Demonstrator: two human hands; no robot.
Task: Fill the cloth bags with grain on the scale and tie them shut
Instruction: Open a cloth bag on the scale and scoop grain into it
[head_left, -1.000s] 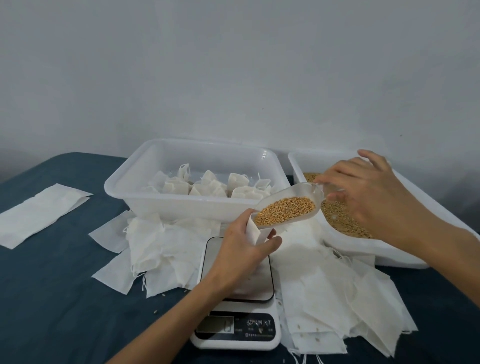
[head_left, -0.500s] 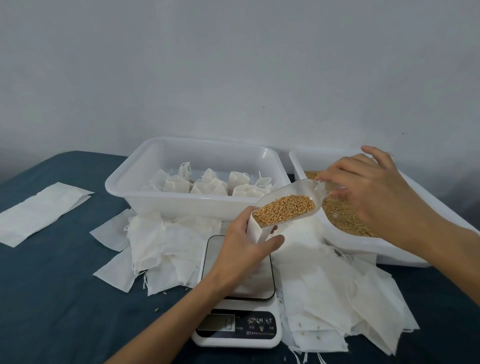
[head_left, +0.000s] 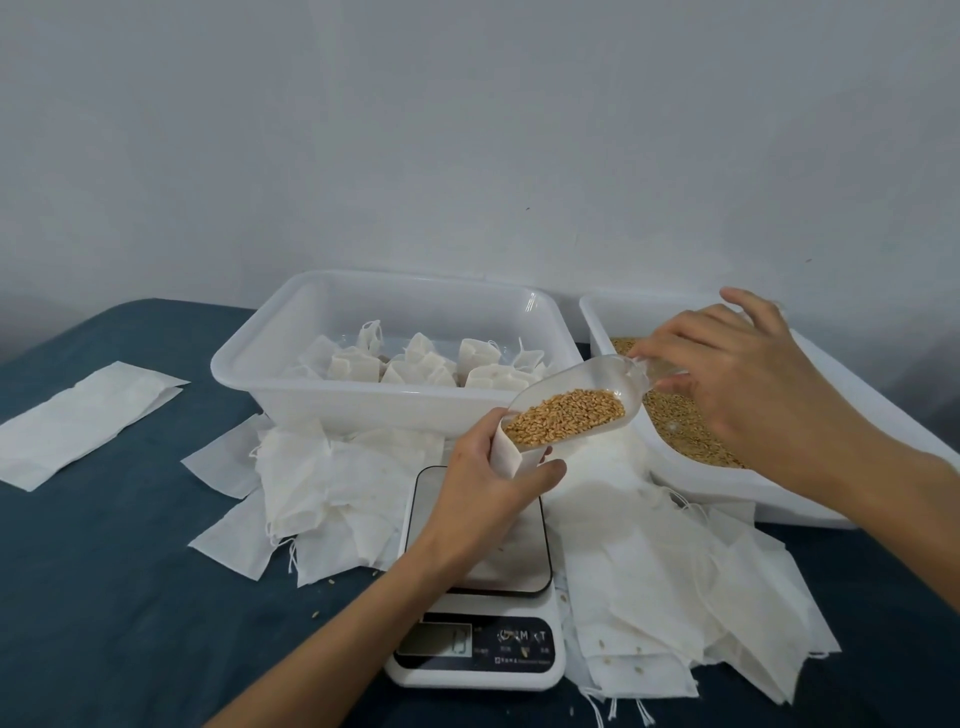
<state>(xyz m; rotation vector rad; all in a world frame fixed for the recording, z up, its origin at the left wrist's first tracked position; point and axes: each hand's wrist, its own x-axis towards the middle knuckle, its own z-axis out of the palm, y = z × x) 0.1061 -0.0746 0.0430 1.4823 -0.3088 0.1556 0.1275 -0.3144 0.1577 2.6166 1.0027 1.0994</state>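
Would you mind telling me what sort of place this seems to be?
Probably a small home packing station: a scale on a cloth-covered table, a tub of grain, and a tub of tied bags.

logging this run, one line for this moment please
left hand holds white cloth bag over scale | right hand tips clear plastic scoop

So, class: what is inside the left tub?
The left tub holds a cluster of filled white bags, tops gathered. The bags cover most of its floor, and the grain inside them cannot be seen.

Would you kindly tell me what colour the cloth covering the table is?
Dark teal-blue, plain; the head view shows the table cloth best.
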